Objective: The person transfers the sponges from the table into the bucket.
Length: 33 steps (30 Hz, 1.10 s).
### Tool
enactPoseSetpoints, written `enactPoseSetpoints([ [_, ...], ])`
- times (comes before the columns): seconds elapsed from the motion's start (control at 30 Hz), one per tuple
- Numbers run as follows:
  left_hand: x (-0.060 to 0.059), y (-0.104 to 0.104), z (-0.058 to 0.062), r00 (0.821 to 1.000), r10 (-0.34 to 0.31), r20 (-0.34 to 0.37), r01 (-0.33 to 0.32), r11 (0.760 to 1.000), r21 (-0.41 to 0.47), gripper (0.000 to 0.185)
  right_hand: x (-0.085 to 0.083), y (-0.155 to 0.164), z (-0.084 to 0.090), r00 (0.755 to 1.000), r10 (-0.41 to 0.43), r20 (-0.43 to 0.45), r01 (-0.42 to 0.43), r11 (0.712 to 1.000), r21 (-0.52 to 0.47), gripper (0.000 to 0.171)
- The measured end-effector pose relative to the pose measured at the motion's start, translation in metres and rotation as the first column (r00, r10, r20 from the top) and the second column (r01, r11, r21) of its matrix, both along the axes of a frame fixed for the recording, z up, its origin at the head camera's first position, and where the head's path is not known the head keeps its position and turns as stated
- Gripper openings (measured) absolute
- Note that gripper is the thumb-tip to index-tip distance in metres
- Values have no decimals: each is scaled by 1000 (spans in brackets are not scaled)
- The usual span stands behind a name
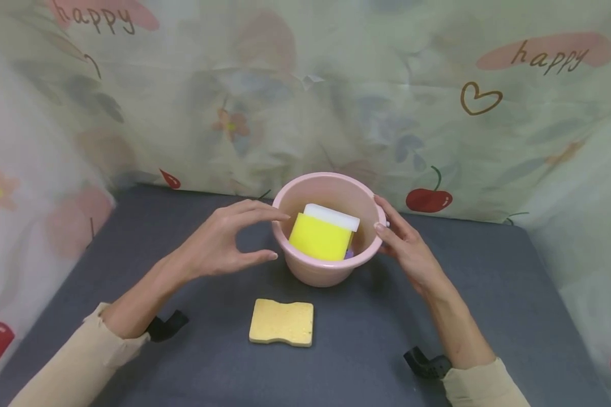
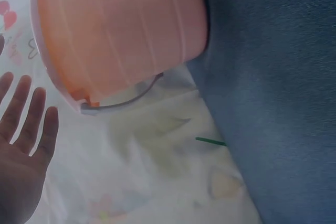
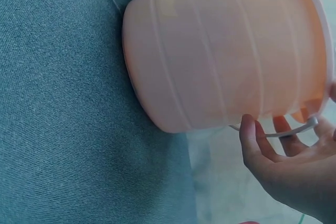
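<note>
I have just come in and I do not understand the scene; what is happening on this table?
A person has both hands at a pink bucket on a grey table. The right hand touches its rim; the left hand is open beside it, not gripping. A yellow sponge and a white block stand inside. Another sponge lies in front.

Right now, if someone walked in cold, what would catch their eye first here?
Probably the pink bucket at the middle of the dark grey table, with a bright yellow sponge and a white block standing inside it. The left hand hovers open beside its left rim and the right hand touches its right rim. A pale yellow sponge lies flat in front.
</note>
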<state>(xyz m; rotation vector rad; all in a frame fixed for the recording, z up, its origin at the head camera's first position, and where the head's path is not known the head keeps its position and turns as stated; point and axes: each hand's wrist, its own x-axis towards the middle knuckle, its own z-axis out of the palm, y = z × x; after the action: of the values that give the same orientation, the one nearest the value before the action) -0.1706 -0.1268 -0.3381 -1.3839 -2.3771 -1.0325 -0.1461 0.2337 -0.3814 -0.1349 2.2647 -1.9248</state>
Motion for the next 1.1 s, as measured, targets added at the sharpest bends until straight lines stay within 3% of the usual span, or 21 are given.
enactPoseSetpoints([
  [0.5, 26, -22, -33, 989, 62, 135, -49, 994, -99, 57, -6, 5, 2, 998, 59, -16, -59, 998, -4, 55],
  [0.87, 39, -25, -57, 960, 51, 277, -15, 992, -129, 65, -6, 4, 0, 998, 60, -25, -60, 998, 6, 55],
  [1.1, 47, -21, -74, 932, 55, 358, 13, 983, -185, 73, -6, 4, 0, 998, 58, -18, -58, 998, 0, 55],
])
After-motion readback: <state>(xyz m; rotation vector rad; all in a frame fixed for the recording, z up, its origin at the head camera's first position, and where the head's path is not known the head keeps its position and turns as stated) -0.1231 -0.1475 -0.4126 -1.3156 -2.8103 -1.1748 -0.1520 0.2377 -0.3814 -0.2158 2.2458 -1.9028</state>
